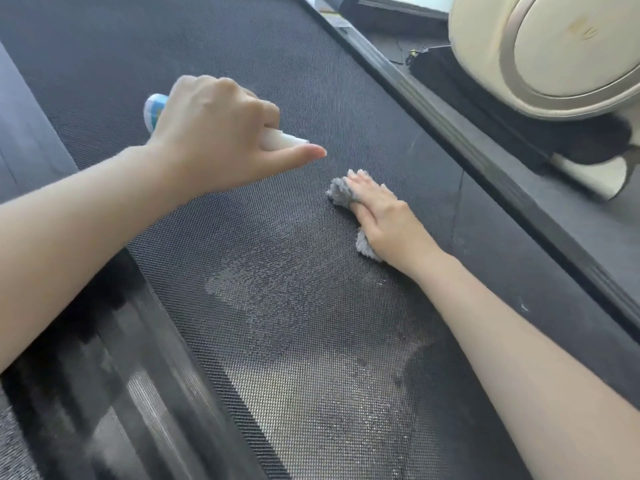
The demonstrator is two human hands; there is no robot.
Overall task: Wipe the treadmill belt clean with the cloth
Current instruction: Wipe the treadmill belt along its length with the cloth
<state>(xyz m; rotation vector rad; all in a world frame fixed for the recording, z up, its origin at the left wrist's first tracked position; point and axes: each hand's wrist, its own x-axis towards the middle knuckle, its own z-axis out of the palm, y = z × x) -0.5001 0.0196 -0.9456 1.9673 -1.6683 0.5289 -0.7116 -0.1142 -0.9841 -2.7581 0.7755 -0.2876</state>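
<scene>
Setting: a person bends over a black, woven-textured treadmill belt [242, 46]. Both bare forearms reach in from the near side.
Right grip: the right hand [384, 216] lies palm down with its fingers straight and close together. It presses on the cloth and clasps nothing.
Cloth: a small grey fluffy microfibre cloth [341, 194] is bunched under the right grip, on the belt a little right of centre. One tuft shows beside the fingers and another by the heel of the hand. The rest is hidden under the palm.
Left grip: the left hand [214, 133] is held over the belt, up and to the left of the cloth and apart from it. Its fingers are curled round a white plastic spray bottle with a blue label [156, 110], and its thumb points straight out toward the cloth.
Spray bottle: its pale tip pokes out just above the thumb, and the blue-labelled end shows behind the knuckles.
Writing: the label is too blurred to read.
Patch: a paler, glistening patch [294, 306] spreads over the belt between the two forearms, nearer the person than the cloth.
Rails: a black side rail [450, 133] runs along the belt's right edge, and a dark ribbed rail [121, 375] along its left edge.
Beyond: a cream rounded appliance with a gold-toned ring [485, 57] stands past the right rail, at the top right.
</scene>
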